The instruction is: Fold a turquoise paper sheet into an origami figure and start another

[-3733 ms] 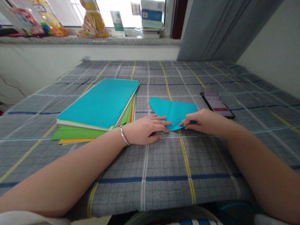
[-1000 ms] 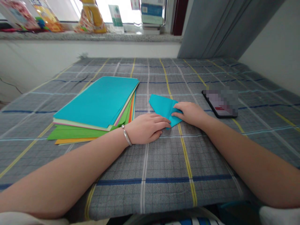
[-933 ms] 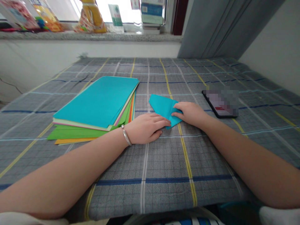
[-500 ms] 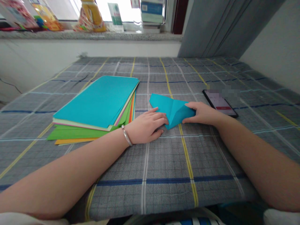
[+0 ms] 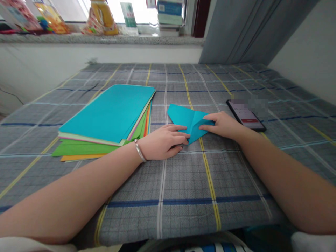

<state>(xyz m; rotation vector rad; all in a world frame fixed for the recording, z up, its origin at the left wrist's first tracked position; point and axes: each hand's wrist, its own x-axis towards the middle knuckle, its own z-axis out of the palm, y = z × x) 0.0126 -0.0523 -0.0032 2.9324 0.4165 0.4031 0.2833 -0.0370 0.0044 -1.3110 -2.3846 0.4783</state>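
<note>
On the plaid-clothed bench (image 5: 183, 182), a stack of coloured paper (image 5: 110, 115) lies left of a folded teal sheet (image 5: 183, 117). The left hand (image 5: 162, 141), spread flat, pins the sheet's near corner. The right hand (image 5: 223, 124), fingers extended, presses down its right flap, with a phone (image 5: 246, 117) just beside it.

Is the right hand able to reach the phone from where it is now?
Probably yes. The phone lies flat just beside the right hand, with nothing between them; the hand would only have to leave the folded blue paper.
</note>
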